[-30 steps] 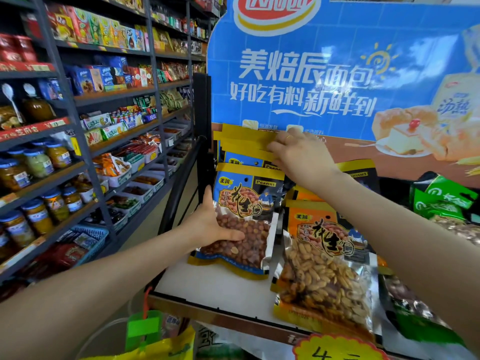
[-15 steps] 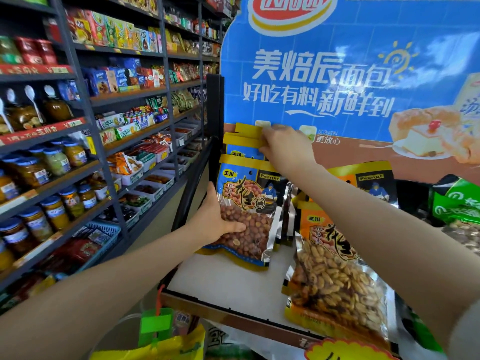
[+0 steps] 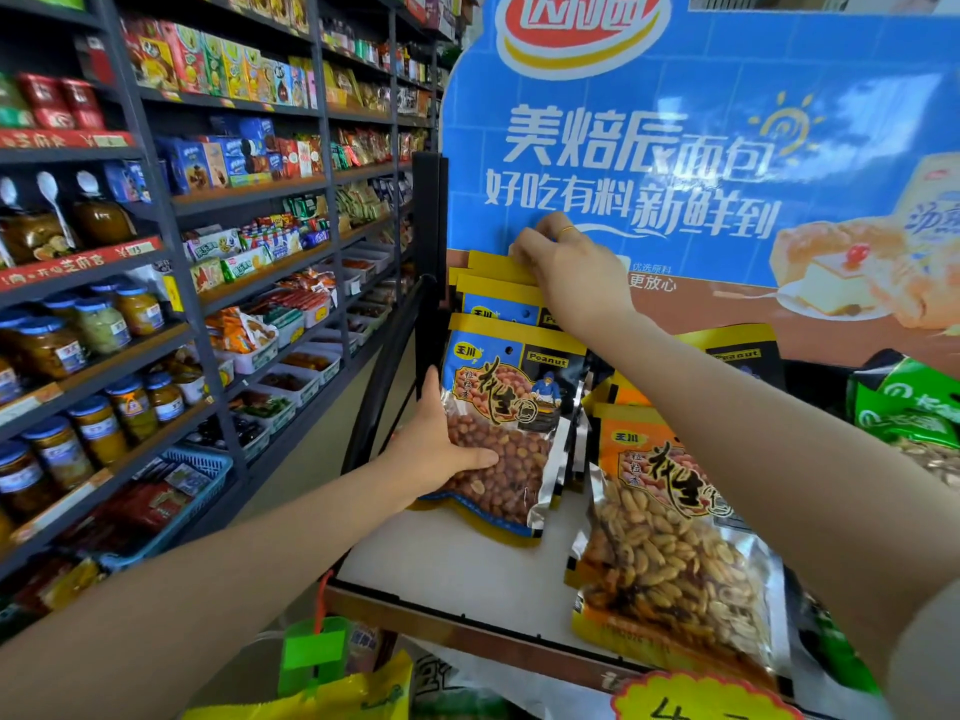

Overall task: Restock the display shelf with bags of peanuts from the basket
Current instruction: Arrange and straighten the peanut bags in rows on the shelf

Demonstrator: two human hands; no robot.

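Observation:
A row of blue-and-yellow peanut bags stands upright on the white display shelf (image 3: 447, 558). My left hand (image 3: 436, 444) grips the front blue bag (image 3: 511, 423) by its left side, thumb across the clear window of red peanuts. My right hand (image 3: 566, 262) reaches over the row and holds the yellow top edges of the rear blue bags (image 3: 493, 283) against the blue poster. An orange peanut bag (image 3: 670, 537) leans forward to the right. The basket is mostly out of view; only a green handle (image 3: 311, 646) shows at the bottom.
Dark store shelving (image 3: 171, 283) with jars, boxes and snack trays runs along the left, across a narrow aisle. A blue bread poster (image 3: 727, 148) backs the display shelf. Green snack bags (image 3: 909, 407) sit at the right. A yellow price tag (image 3: 691, 704) hangs on the shelf's front edge.
My right hand has slid left and up along the tops of the rear bags, pressing them back. My left hand keeps hold of the front blue bag, now more upright.

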